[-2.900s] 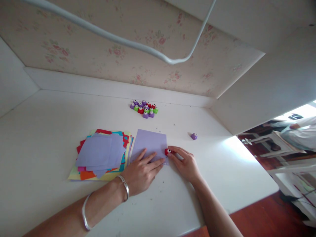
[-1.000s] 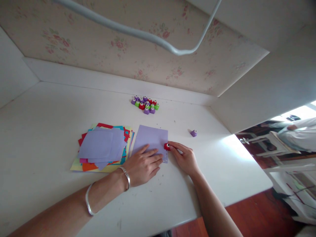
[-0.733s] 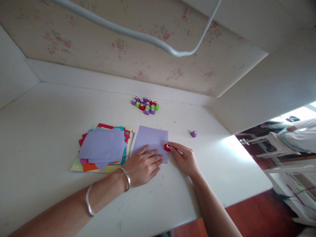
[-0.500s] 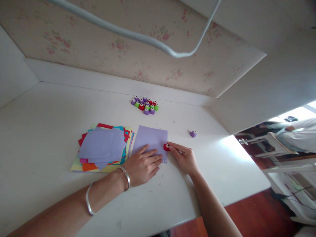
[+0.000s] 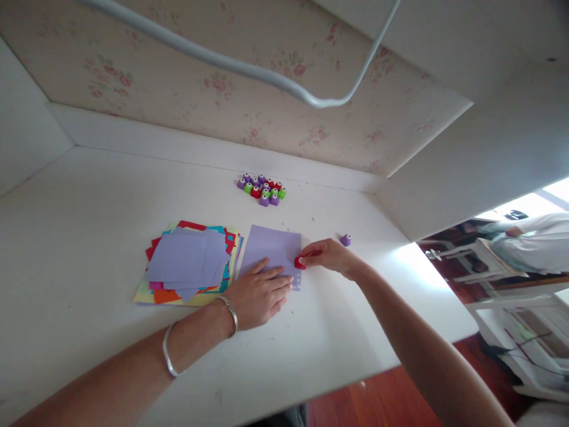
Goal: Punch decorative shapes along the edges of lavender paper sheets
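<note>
A sheet of purple paper lies on the white table, with small punched holes near its lower right corner. My left hand rests flat on its lower part, fingers stretched out. At the sheet's right edge, my right hand grips a small red craft punch, with the thumb on top of it. Part of the punch is hidden by the fingers. Left of the sheet is a messy stack of coloured paper, purple on top.
Several purple, green and red craft punches are grouped near the back wall. One purple punch stands apart on the right. A white cable hangs across the top. On the far right, a person in white is beyond the table edge.
My right hand has risen and turned at the wrist, its forearm swinging out to the right. The red punch has shifted slightly up along the paper's edge. My left hand stays on the sheet.
</note>
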`<control>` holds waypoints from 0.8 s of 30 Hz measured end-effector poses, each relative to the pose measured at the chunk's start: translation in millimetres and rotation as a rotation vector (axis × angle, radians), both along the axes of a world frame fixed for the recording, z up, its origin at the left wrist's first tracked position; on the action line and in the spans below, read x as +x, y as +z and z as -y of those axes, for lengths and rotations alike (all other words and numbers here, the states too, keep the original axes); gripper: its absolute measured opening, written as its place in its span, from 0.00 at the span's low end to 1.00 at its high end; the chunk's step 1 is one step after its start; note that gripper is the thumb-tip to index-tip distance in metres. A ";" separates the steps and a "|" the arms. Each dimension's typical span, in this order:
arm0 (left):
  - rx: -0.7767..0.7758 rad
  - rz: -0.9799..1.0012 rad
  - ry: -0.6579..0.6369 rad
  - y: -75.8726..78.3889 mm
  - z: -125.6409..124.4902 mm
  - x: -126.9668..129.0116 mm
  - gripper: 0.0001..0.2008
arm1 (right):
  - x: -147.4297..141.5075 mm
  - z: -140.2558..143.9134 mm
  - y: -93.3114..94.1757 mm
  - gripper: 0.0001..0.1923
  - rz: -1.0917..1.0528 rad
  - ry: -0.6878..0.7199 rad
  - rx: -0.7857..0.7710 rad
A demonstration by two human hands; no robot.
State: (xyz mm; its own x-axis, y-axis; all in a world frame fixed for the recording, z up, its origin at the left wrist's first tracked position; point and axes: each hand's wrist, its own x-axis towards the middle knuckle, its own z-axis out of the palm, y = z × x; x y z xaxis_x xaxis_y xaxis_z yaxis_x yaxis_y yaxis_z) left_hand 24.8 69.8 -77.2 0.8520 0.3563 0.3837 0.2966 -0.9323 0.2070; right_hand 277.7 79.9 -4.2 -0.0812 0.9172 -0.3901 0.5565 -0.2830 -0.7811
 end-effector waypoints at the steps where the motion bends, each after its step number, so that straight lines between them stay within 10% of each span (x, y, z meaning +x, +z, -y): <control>1: -0.010 0.003 0.000 -0.2 0.0 0.0 0.19 | 0.5 -5.2 3.7 0.10 0.033 0.034 -0.037; 11: -0.014 0.051 -0.007 -1.8 -0.4 0.0 0.18 | -26.2 -42.7 42.7 0.07 0.356 0.162 -0.293; 24: -0.031 0.062 -0.006 -1.1 0.0 -0.3 0.18 | -22.0 -41.9 36.3 0.03 0.366 0.218 -0.286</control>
